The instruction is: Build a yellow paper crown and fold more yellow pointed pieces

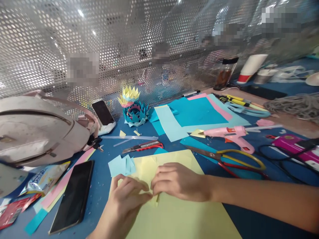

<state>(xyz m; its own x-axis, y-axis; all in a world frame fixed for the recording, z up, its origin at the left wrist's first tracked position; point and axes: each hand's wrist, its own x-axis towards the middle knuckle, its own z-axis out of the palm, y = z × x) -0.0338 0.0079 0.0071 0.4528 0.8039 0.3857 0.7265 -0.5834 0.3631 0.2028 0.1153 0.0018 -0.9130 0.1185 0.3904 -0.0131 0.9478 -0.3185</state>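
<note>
From the head view, both hands met over a large yellow sheet (179,215) that lay on the blue bench (102,186), near its front edge. The left hand (124,202) came from below, and its fingers (139,198) were pinched on a small yellow paper piece (147,172) lying on top of the sheet. The right hand (178,181) came from the right side; its fingers (159,186) were bent down and pressed on the same piece, touching the left fingertips. How the piece was folded under the hands, I could not tell.

Just left of the yellow sheet's far corner lay some light blue paper squares (121,165). Further left of the sheet a black phone (72,196) lay face up on pink and blue paper strips. Beyond the sheet were a red utility knife (144,146) and, to the right of it, scissors with yellow and red handles (229,157). Behind the scissors lay a pink glue gun (229,134), partly on blue and pink sheets (196,111). Far behind the yellow sheet stood a paper flower in teal and yellow (133,108), next to a second phone (102,113) that leaned against a grey bag (37,129). A perforated metal screen (99,39) closed the back of the bench.
</note>
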